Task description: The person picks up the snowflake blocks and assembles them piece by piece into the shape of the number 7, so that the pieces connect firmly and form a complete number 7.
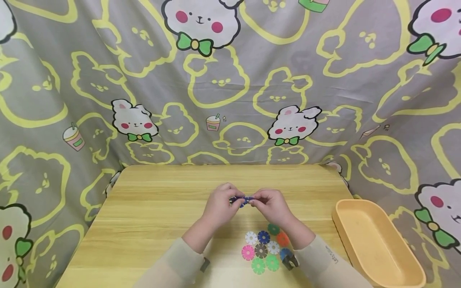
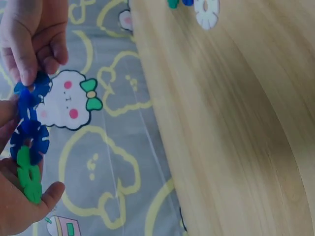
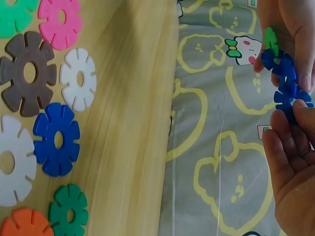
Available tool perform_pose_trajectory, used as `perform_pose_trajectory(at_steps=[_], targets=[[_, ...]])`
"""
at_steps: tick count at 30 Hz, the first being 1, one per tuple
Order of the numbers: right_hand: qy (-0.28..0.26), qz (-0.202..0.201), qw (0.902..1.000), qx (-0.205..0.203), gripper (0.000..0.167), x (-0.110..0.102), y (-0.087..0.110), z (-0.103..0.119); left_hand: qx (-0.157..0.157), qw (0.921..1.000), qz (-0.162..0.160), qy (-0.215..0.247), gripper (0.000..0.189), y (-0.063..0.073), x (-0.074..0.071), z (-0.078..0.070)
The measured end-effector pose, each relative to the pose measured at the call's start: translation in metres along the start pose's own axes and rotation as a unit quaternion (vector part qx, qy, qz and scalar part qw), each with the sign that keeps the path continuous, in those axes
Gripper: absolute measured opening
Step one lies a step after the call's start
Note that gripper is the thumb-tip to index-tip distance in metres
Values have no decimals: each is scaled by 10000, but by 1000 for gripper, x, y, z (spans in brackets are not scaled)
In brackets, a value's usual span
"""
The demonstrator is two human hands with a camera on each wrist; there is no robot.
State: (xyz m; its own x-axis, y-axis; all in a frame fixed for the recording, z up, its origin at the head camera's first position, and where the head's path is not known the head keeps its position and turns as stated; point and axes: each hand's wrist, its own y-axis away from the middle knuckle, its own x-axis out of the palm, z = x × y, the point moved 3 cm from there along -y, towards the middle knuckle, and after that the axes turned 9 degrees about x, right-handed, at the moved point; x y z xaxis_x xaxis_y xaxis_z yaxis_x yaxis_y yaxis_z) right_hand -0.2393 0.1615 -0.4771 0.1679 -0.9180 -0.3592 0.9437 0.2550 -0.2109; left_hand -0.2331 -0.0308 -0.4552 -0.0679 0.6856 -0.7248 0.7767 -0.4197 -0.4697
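Note:
Both hands hold a short chain of interlocked notched plastic discs above the far half of the table. Three blue discs (image 2: pixel 29 135) join edge to edge, with a green disc (image 2: pixel 29 177) at one end. My left hand (image 1: pixel 220 203) grips the chain around its green end, thumb in front and fingers behind. At the other end, my right hand (image 1: pixel 274 206) pinches the outermost blue disc (image 3: pixel 285 109) between thumb and fingers. In the head view the fingers cover most of the chain.
Loose notched discs lie on the wooden table (image 1: pixel 155 224) below the right forearm, among them a pink disc (image 1: pixel 247 252), a brown disc (image 1: pixel 261 251), an orange disc (image 1: pixel 282 239) and a white disc (image 1: pixel 251 238). An orange-yellow tray (image 1: pixel 374 236) stands at the right edge.

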Motion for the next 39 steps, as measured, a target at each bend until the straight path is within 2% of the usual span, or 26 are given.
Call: perform_pose_trajectory(at_steps=[3, 7, 9, 12, 14, 16, 19, 20, 22, 27, 30, 34, 39], targets=[[-32, -3, 10000, -19, 7, 2, 1, 2, 62, 9999, 76, -102, 5, -1, 1, -3], [-101, 23, 9998, 169, 6, 4, 1, -1, 114, 9997, 136, -155, 4, 0, 0, -3], [46, 14, 9990, 449, 4, 4, 0, -5, 96, 9997, 178, -142, 4, 0, 0, -1], [628, 12, 9918, 1111, 13, -2, 1, -22, -32, 9996, 250, -139, 6, 2, 1, 5], [1299, 97, 9774, 1664, 24, -7, 5, -38, -120, 9995, 260, -164, 6, 4, 1, 10], [2005, 282, 9571, 2071, 32, -12, 12, -55, -207, 9993, 261, -177, 6, 6, -1, 14], [2917, 691, 9259, 2299, 34, -14, 23, -73, -292, 9992, 215, -138, 5, 6, -4, 17], [3096, 793, 9191, 2303, 31, -13, 26, -77, -317, 9992, 194, -129, 5, 6, -5, 18], [3342, 896, 9117, 2216, 30, -13, 29, -81, -355, 9992, 147, -105, 5, 6, -6, 18], [3535, 913, 9047, 2194, 25, -13, 34, -84, -330, 9994, 91, -71, 6, 6, -7, 18], [3554, 968, 9015, 2273, 14, -13, 35, -86, -364, 9993, 102, -20, 6, 6, -6, 18], [3588, 1028, 9003, 2242, 22, -14, 36, -90, -560, 9982, 227, -18, 7, 6, -6, 18], [3577, 1033, 9033, 2133, 22, -17, 37, -89, -720, 9967, 356, -63, 8, 7, -6, 19]])
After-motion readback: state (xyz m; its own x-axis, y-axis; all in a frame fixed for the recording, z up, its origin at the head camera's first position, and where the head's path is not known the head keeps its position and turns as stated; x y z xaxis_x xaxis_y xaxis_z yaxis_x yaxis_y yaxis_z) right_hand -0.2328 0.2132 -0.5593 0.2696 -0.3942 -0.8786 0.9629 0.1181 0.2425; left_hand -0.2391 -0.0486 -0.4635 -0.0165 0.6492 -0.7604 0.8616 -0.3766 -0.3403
